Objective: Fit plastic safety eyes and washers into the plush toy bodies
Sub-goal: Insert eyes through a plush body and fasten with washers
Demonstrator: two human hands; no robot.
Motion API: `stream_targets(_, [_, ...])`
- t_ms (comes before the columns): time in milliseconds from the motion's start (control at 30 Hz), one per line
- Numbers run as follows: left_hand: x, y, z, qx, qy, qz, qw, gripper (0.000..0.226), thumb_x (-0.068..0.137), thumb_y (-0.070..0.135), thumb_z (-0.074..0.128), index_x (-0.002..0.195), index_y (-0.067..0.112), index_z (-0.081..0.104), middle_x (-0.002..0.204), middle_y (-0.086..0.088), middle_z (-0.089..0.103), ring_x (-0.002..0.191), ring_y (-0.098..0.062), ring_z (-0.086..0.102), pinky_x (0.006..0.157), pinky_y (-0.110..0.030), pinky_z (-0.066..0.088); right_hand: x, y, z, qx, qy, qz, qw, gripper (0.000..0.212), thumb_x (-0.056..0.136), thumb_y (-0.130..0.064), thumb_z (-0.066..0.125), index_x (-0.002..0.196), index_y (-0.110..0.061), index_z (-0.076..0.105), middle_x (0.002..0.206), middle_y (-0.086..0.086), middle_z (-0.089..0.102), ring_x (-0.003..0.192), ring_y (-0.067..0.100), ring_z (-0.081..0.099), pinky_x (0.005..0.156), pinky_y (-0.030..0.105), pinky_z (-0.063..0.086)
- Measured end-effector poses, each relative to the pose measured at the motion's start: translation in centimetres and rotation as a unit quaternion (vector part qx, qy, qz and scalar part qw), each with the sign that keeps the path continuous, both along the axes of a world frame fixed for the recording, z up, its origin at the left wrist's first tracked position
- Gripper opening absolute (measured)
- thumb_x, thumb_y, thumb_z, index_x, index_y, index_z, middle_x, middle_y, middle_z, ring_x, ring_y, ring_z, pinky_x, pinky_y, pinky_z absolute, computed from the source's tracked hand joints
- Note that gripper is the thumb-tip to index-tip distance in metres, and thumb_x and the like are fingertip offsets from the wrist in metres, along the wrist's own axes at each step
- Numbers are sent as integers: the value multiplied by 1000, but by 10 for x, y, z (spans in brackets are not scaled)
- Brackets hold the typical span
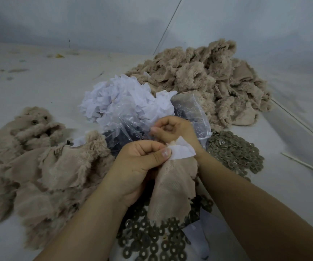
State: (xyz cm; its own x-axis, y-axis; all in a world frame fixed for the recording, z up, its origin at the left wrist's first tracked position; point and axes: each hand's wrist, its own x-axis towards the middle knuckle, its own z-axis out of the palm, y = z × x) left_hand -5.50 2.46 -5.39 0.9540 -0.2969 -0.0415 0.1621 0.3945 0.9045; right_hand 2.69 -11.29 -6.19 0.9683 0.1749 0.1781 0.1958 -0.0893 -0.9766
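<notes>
1. Washers (152, 243) lie nearest, spread on worktop (283, 185) under both forearms; 2nd heap at right.
2. L hand (138, 162) pinches plush body (172, 187) w/ white patch (182, 150) at thumb tip.
3. R hand (172, 129) just behind, fingers curled, touching body top; what it holds: can't tell.
4. Bag (133, 119) w/ dark eyes behind hands.
5. Plush piles at left & far right.

plush bodies (204, 76): fuzzy cloth | washers (234, 151): dull metal | bag (133, 119): glossy clear plastic
</notes>
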Motion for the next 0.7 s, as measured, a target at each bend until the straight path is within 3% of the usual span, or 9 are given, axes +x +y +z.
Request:
stream_targets(100, [-1, 0, 0, -6, 1, 11, 1000, 6, 66, 17, 76, 68, 12, 76, 68, -10, 69, 61, -17, 63, 57, -25, 53, -14, -20, 14, 96, 28, -83, 992, 5, 92, -5, 67, 95, -9, 69, 75, 9, 72, 59, 11, 65, 57, 21, 53])
stream_targets(167, [-2, -1, 0, -1, 2, 25, 1000, 16, 61, 23, 78, 71, 11, 76, 73, -14, 70, 66, -21, 63, 62, -28, 55, -26, -41, 21, 95, 67, -139, 983, 6, 94, -13, 67, 94, -10, 72, 73, 4, 73, 61, 10, 65, 59, 21, 55])
stream_targets(300, [-2, -5, 0, 0, -3, 37, 999, 21, 58, 27, 79, 72, 11, 77, 76, -14, 71, 67, -21, 65, 64, -29, 57, -68, -79, 27, -185, 138, -160, 960, 15, 92, -21, 70, 82, -10, 73, 66, 8, 74, 57, 20, 71, 53, 26, 58])
stream_targets(367, [-2, -7, -1, 0, -9, 40, 999, 19, 61, 26, 78, 71, 11, 77, 73, -13, 71, 66, -20, 65, 62, -28, 56, -84, -78, 26, -221, 209, -103, 947, 15, 92, -16, 69, 81, -8, 73, 65, 8, 74, 58, 20, 73, 52, 25, 57])
stream_targets(467, [-4, -11, -4, 14, -29, 51, 998, 18, 61, 28, 79, 69, 13, 76, 71, -10, 71, 64, -17, 65, 62, -26, 56, -96, -59, 20, -109, 264, -12, 958, 23, 95, -4, 60, 79, -9, 75, 66, 8, 73, 55, 17, 70, 51, 22, 55])
stream_targets(567, [-6, -16, -7, 57, -49, 70, 995, 18, 60, 31, 79, 69, 15, 77, 75, -9, 73, 69, -16, 67, 65, -26, 56, -96, -43, 8, 24, 235, -24, 971, 48, 97, 3, 52, 60, -18, 73, 59, 6, 66, 50, 15, 59, 49, 26, 52])
stream_targets(700, [-4, -17, -10, 119, -75, 96, 985, 11, 64, 29, 77, 68, 19, 77, 71, -6, 74, 64, -13, 66, 61, -22, 54, -93, -41, -3, 42, 165, -76, 982, 28, 95, -2, 58, 82, -15, 79, 83, 15, 76, 70, 26, 68, 64, 35, 56])
